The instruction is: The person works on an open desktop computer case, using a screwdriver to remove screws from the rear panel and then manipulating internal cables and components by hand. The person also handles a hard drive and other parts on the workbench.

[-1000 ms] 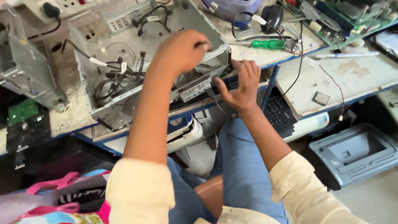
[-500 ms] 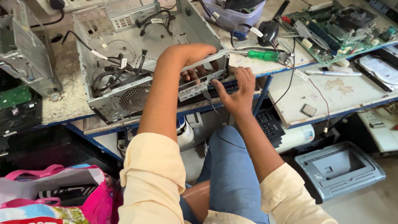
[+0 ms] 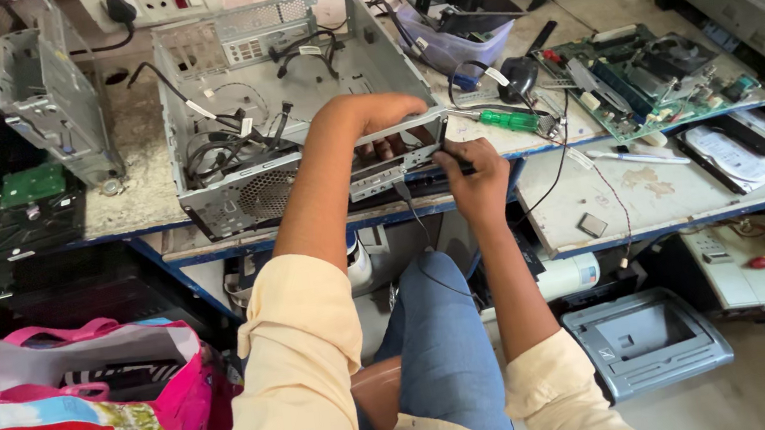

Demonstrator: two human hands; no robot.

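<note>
The open grey metal computer case point(image 3: 291, 100) is lying on the worn workbench point(image 3: 137, 192), directly ahead of both hands. Its near front edge is being gripped from above by the left hand point(image 3: 371, 119), fingers curled over the rim. A small dark tool point(image 3: 452, 160) is being pinched in the right hand point(image 3: 475, 174), pressed against the case's front corner. A green-handled screwdriver point(image 3: 509, 120) is lying just beyond.

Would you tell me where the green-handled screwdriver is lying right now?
In the head view the green-handled screwdriver lies on the workbench, just right of the open computer case and the right hand, left of the green circuit board.
</note>
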